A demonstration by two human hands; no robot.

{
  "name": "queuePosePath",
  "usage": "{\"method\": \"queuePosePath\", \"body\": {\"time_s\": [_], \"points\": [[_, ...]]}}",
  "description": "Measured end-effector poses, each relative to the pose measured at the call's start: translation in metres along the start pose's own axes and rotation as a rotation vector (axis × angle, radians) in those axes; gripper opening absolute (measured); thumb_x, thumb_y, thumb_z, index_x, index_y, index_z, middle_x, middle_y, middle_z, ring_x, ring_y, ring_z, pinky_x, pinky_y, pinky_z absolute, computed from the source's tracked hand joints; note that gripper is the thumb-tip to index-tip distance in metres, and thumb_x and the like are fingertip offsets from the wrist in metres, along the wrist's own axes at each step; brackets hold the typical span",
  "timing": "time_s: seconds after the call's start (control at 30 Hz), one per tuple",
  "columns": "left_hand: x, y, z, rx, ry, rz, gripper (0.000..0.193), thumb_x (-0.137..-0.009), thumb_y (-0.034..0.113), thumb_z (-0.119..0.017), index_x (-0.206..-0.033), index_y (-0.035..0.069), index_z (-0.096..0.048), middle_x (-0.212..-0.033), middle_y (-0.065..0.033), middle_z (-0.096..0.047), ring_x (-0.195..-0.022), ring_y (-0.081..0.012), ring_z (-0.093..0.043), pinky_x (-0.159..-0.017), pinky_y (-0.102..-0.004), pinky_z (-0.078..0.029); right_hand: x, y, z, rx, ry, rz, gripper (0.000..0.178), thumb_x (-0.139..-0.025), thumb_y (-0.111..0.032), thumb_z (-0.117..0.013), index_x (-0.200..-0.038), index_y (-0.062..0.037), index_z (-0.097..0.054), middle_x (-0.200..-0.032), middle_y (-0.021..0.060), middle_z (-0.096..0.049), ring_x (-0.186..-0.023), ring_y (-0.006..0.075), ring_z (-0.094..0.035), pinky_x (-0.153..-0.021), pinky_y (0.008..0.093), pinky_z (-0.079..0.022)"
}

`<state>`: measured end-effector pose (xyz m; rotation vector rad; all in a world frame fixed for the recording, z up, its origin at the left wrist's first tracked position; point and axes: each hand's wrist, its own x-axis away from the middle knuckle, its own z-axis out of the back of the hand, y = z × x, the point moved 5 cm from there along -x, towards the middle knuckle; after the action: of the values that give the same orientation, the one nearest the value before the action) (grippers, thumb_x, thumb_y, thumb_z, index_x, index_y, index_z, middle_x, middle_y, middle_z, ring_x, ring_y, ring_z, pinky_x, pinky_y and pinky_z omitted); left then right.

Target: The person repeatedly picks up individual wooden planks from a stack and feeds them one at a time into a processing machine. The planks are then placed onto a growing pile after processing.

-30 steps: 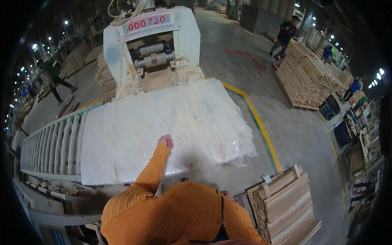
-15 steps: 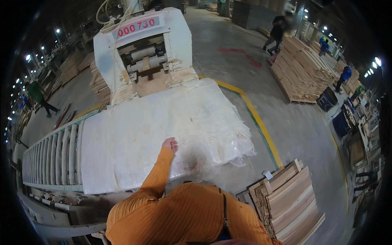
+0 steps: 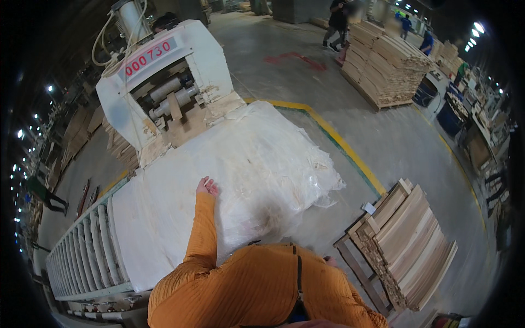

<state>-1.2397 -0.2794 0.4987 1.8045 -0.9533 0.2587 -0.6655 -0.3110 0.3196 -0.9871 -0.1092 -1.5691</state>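
Observation:
My left hand hovers over or rests on a table covered with a white plastic sheet; I cannot tell whether it touches. Its fingers are loosely curled and slightly apart, with nothing I can make out in them. Only a small part of my right hand shows, beside my orange top, and its fingers are hidden. At the table's far end stands a white machine with metal rollers. A short wooden board sticks out from the rollers toward me.
A roller conveyor adjoins the table's left side. To my right is a stack of wooden boards on a stand. A larger board stack stands farther back. One person in dark clothes walks behind it. A yellow line marks the floor.
A wooden board has emerged from the rollers. My view has turned, and the machine now appears farther left. My left hand's fingers have loosened, and part of my right hand has come into view.

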Motion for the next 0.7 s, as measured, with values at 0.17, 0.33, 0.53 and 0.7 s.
{"method": "queuePosePath", "body": {"time_s": [0.17, 0.33, 0.53, 0.7], "points": [[-0.018, 0.024, -0.002, 0.101, 0.025, -0.007, 0.025, -0.088, 0.033, -0.046, -0.103, 0.015, -0.054, -0.085, -0.0020, -0.055, -0.066, -0.0164, -0.049, -0.058, -0.0318, -0.045, 0.023, -0.014, 0.015, -0.142, -0.062, -0.139, 0.032, -0.077, -0.024, -0.056, -0.098, -0.0001, -0.063, -0.086, 0.0162, -0.065, -0.080, 0.0280, -0.063, -0.075, 0.0358, -0.048], [-0.046, 0.060, -0.014, 0.030, 0.000, -0.087, 0.027, -0.087, 0.035, -0.047, -0.103, 0.015, -0.053, -0.091, -0.0024, -0.054, -0.069, -0.0174, -0.046, -0.060, -0.0324, -0.044, 0.030, -0.012, 0.014, 0.004, -0.017, -0.096, 0.030, -0.079, -0.021, -0.055, -0.100, -0.0003, -0.062, -0.100, 0.0188, -0.062, -0.094, 0.0296, -0.059, -0.082, 0.0365, -0.046], [-0.086, 0.119, -0.037, -0.117, 0.121, -0.194, 0.041, -0.084, 0.041, -0.048, -0.114, 0.014, -0.046, -0.097, -0.0048, -0.051, -0.078, -0.0215, -0.043, -0.064, -0.0393, -0.042, 0.023, 0.003, -0.002, -0.012, -0.093, -0.125, 0.038, -0.079, -0.029, -0.057, -0.103, -0.0005, -0.061, -0.107, 0.0196, -0.059, -0.100, 0.0306, -0.056, -0.084, 0.0374, -0.044], [-0.100, 0.166, -0.058, -0.327, 0.219, -0.266, 0.049, -0.077, 0.043, -0.057, -0.112, 0.009, -0.047, -0.099, -0.0089, -0.051, -0.077, -0.0249, -0.046, -0.068, -0.0420, -0.042, 0.040, -0.005, 0.008, -0.001, 0.001, -0.193, 0.038, -0.077, -0.027, -0.056, -0.103, 0.0004, -0.061, -0.104, 0.0198, -0.061, -0.097, 0.0320, -0.058, -0.084, 0.0375, -0.045]]}}
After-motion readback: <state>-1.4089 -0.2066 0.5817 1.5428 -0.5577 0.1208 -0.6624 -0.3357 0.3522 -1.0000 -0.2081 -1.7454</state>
